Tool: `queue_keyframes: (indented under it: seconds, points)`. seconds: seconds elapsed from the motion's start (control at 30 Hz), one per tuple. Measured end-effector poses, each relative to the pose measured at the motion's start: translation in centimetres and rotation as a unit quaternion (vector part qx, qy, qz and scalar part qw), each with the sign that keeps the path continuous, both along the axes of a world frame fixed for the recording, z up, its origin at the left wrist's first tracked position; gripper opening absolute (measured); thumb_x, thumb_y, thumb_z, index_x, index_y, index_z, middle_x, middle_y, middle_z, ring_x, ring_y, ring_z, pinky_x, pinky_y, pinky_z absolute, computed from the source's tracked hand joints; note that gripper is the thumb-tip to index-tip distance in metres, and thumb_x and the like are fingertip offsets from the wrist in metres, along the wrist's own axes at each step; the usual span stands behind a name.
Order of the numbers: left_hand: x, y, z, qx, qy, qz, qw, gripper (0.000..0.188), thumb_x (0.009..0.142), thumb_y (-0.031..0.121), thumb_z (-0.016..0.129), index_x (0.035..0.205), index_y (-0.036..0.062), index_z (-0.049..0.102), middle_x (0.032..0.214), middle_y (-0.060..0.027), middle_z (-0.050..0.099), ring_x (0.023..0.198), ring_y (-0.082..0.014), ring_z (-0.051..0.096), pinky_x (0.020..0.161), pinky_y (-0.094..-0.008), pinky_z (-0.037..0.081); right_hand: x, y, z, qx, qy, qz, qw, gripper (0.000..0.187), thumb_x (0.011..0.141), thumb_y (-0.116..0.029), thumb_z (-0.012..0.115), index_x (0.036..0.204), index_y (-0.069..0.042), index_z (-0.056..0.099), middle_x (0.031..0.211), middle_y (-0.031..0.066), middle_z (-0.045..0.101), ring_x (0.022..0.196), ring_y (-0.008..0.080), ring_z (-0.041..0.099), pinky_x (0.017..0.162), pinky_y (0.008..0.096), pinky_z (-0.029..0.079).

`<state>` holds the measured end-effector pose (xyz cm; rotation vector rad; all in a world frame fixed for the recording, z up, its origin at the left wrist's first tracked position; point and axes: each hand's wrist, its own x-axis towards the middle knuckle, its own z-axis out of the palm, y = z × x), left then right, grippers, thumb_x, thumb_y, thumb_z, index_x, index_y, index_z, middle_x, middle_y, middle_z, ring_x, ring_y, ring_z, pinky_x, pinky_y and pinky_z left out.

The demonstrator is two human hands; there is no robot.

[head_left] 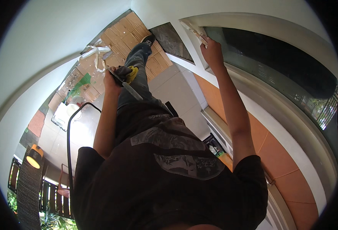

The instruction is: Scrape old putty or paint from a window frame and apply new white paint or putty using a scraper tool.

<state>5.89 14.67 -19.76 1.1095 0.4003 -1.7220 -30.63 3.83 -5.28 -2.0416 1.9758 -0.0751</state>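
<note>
My left hand [111, 79] is closed around a tool with a yellow-and-black handle [130, 73] and a narrow metal blade [131, 91] that points down toward my leg. My right hand [212, 51] is stretched out to the white window frame [199, 73], fingers pinching a pale crumpled strip [195, 31] that lies against the frame's edge. My dark T-shirt [169, 168] fills the lower middle of the view. My jeans leg [136, 57] and black shoe [148, 39] stand on brown wood-look tiles [125, 28].
A black cord [68, 134] loops down my left side. Crumpled clear plastic sheeting [96, 53] lies on the tiles by my left hand. Dark window glass [276, 57] curves along the right, with an orange wall band [280, 157] below it. A yellow lamp [34, 157] sits lower left.
</note>
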Motion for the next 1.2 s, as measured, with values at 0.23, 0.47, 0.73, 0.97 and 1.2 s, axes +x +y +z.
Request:
queue_keyframes:
  seconds: [0.23,0.47,0.73,0.97,1.2]
  points:
    - [-0.6,-0.6,1.1,-0.001,0.021,-0.013,1.000,0.035,0.096,0.032,0.036,0.069,0.0117,0.045,0.072,-0.0074,0.051,0.074,-0.0230,0.054,0.075,-0.0358,0.048,0.3,0.0,-0.6,-0.004,-0.044,-0.130,0.991,0.032,0.082,-0.024,0.063,0.101,0.001,0.065,0.089,0.0236,0.065,0.085,0.0378,0.063,0.076,0.0411,0.050]
    - [0.2,0.2,-0.7,-0.009,0.018,0.001,1.000,0.034,0.096,0.030,0.036,0.070,0.0112,0.045,0.075,-0.0076,0.053,0.077,-0.0233,0.053,0.077,-0.0353,0.047,-0.5,0.7,-0.2,-0.051,-0.052,-0.085,0.994,0.032,0.084,-0.024,0.062,0.103,0.002,0.065,0.092,0.0233,0.065,0.087,0.0364,0.063,0.077,0.0394,0.050]
    - [0.3,0.3,-0.9,-0.007,0.013,-0.008,1.000,0.036,0.096,0.034,0.035,0.070,0.0129,0.048,0.077,-0.0068,0.054,0.079,-0.0238,0.055,0.076,-0.0348,0.047,-0.8,-0.4,-1.2,-0.067,-0.078,-0.066,0.993,0.029,0.085,-0.021,0.061,0.103,0.001,0.065,0.095,0.0222,0.065,0.088,0.0356,0.063,0.078,0.0385,0.050]
    - [0.3,0.4,-1.2,-0.025,0.014,-0.002,1.000,0.037,0.096,0.035,0.037,0.069,0.0127,0.049,0.076,-0.0071,0.057,0.078,-0.0253,0.056,0.074,-0.0366,0.047,-1.6,-0.9,-2.3,-0.082,-0.083,-0.044,0.992,0.029,0.085,-0.021,0.061,0.102,0.001,0.064,0.095,0.0215,0.065,0.086,0.0354,0.064,0.075,0.0392,0.051]
    - [0.6,0.5,-2.0,-0.009,0.002,-0.015,1.000,0.037,0.096,0.035,0.037,0.069,0.0127,0.049,0.078,-0.0079,0.058,0.079,-0.0260,0.057,0.074,-0.0370,0.048,-1.5,-1.5,-1.7,-0.053,-0.068,-0.051,0.995,0.027,0.083,-0.020,0.060,0.098,0.003,0.065,0.086,0.0234,0.064,0.080,0.0365,0.064,0.071,0.0405,0.051]
